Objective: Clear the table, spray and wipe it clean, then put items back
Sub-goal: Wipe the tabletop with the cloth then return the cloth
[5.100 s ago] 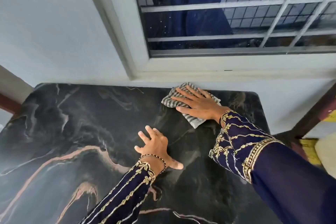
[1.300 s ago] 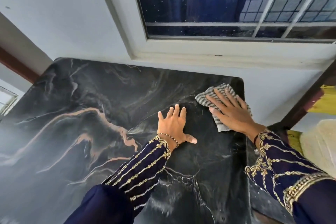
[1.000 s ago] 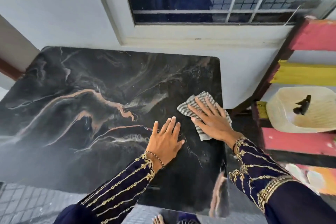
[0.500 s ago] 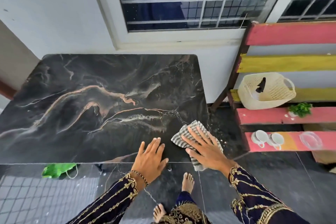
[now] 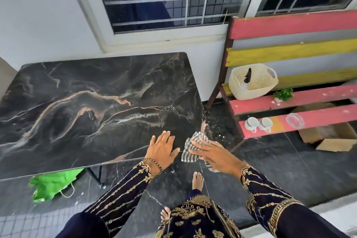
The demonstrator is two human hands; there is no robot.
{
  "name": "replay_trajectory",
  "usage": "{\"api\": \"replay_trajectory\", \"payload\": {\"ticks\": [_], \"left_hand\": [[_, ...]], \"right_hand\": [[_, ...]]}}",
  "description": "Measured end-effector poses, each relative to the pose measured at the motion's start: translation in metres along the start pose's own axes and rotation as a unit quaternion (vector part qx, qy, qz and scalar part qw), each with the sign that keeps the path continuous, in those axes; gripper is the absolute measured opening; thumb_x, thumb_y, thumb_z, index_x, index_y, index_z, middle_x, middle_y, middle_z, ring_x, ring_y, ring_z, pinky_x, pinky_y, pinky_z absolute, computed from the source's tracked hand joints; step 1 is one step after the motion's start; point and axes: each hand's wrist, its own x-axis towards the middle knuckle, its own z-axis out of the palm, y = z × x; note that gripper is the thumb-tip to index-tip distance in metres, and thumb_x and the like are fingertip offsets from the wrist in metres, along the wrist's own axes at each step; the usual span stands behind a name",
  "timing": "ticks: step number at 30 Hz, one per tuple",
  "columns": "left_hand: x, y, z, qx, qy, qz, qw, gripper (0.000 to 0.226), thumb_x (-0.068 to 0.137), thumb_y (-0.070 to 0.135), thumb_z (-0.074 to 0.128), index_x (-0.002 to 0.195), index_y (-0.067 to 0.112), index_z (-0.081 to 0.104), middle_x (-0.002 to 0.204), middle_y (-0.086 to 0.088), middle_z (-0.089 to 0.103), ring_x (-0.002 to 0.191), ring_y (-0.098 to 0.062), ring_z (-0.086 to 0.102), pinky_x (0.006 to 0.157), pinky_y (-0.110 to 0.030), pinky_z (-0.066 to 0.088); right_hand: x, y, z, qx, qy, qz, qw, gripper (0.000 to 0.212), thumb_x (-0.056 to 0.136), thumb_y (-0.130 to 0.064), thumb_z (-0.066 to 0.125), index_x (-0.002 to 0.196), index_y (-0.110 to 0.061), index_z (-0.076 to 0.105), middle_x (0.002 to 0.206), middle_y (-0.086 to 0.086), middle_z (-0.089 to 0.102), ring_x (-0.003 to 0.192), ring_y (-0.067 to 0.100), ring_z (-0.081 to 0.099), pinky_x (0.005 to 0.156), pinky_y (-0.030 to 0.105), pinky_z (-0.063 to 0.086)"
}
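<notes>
The black marble table top point(image 5: 81, 106) with pale and copper veins carries nothing but my hands and the cloth. My right hand point(image 5: 214, 153) presses flat on a grey-and-white striped cloth point(image 5: 190, 150) at the table's near right corner; part of the cloth hangs over the edge. My left hand point(image 5: 162, 148) lies flat on the marble just left of the cloth, fingers spread, holding nothing.
A pink and yellow slatted bench point(image 5: 301, 91) stands to the right, holding a cream basket point(image 5: 253, 81), a small green plant point(image 5: 283, 94), two white cups point(image 5: 258, 124) and a clear glass dish point(image 5: 294, 120). An open cardboard box point(image 5: 328, 137) sits under it. A green bag point(image 5: 52, 183) lies below the table.
My right hand has dragged the cloth from the far right part of the table down to the near right corner. The left hand slid toward me alongside it, and the view pulled back.
</notes>
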Motion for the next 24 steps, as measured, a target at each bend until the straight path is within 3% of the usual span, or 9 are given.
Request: {"api": "replay_trajectory", "payload": {"ticks": [3,7,9,12,15,18,20,24], "left_hand": [[0.01,0.01,-0.005,-0.002,0.002,0.014,1.0,0.058,0.099,0.046,0.032,0.148,0.015,0.028,0.16,-0.004,0.019,0.149,-0.019,0.011,0.121,-0.046,0.011],[0.03,0.024,-0.015,-0.004,0.0,0.03,1.0,0.059,0.099,0.046,0.032,0.149,0.015,0.027,0.16,-0.004,0.018,0.149,-0.019,0.009,0.121,-0.045,0.01],[0.043,0.031,-0.02,0.0,0.001,0.041,0.999,0.059,0.099,0.046,0.032,0.149,0.016,0.027,0.16,-0.004,0.018,0.149,-0.019,0.009,0.121,-0.045,0.01],[0.064,0.047,-0.029,-0.001,0.004,0.058,0.998,0.059,0.099,0.046,0.034,0.149,0.016,0.027,0.16,-0.004,0.018,0.149,-0.019,0.01,0.121,-0.046,0.011],[0.087,0.066,-0.038,-0.003,0.01,0.077,0.997,0.057,0.099,0.044,0.035,0.148,0.016,0.029,0.16,-0.004,0.02,0.149,-0.02,0.011,0.121,-0.045,0.011],[0.114,0.088,-0.044,-0.007,0.01,0.086,0.996,0.056,0.099,0.044,0.035,0.147,0.016,0.03,0.159,-0.004,0.02,0.149,-0.019,0.012,0.121,-0.045,0.011],[0.14,0.106,-0.047,-0.002,0.0,0.089,0.996,0.057,0.099,0.044,0.035,0.148,0.016,0.028,0.16,-0.004,0.018,0.149,-0.019,0.011,0.121,-0.045,0.011],[0.205,0.149,-0.052,0.01,-0.019,0.091,0.996,0.058,0.099,0.044,0.035,0.149,0.018,0.025,0.161,-0.004,0.015,0.15,-0.02,0.009,0.122,-0.045,0.011]], "right_hand": [[-0.012,0.004,-0.004,0.025,-0.013,0.012,1.0,0.064,0.105,-0.01,0.042,0.157,-0.043,0.025,0.166,-0.019,0.003,0.155,0.009,-0.002,0.125,0.037,0.004],[-0.025,0.025,-0.015,0.072,-0.008,0.034,0.997,0.066,0.102,-0.003,0.047,0.154,-0.043,0.035,0.165,-0.021,0.014,0.154,0.004,0.011,0.125,0.035,0.022],[-0.032,0.036,-0.022,0.096,0.001,0.065,0.993,0.067,0.102,-0.001,0.049,0.152,-0.044,0.038,0.162,-0.027,0.015,0.149,-0.001,0.024,0.119,0.034,0.036],[-0.037,0.054,-0.041,0.145,0.054,0.105,0.982,0.065,0.102,0.0,0.048,0.151,-0.042,0.043,0.162,-0.026,0.023,0.136,0.014,0.054,0.101,0.029,0.052],[-0.037,0.076,-0.059,0.189,0.104,0.136,0.967,0.073,0.095,0.011,0.046,0.15,-0.037,0.047,0.162,-0.015,0.033,0.135,0.012,0.053,0.099,0.023,0.049],[-0.035,0.112,-0.067,0.228,0.145,0.167,0.948,0.07,0.098,0.005,0.045,0.145,-0.047,0.043,0.159,-0.013,0.038,0.143,0.011,0.044,0.118,0.033,0.039],[-0.032,0.145,-0.075,0.242,0.181,0.183,0.935,0.062,0.103,-0.002,0.047,0.142,-0.049,0.041,0.156,-0.013,0.042,0.144,0.007,0.041,0.12,0.024,0.031],[-0.028,0.213,-0.099,0.272,0.23,0.202,0.912,0.049,0.105,-0.008,0.051,0.14,-0.042,0.044,0.145,-0.018,0.047,0.132,-0.001,0.046,0.101,-0.004,0.025]]}}
